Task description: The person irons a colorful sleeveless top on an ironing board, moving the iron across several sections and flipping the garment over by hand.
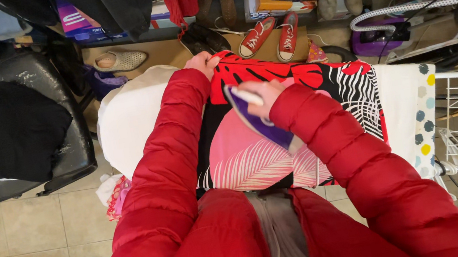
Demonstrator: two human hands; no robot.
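On the board, right hand (264, 94) grips purple iron (259, 120); left hand (202, 63) pinches leaf-print garment (296, 82).

left hand (202, 64) stretched forward gripping, right hand (264, 94) closed, red sleeves
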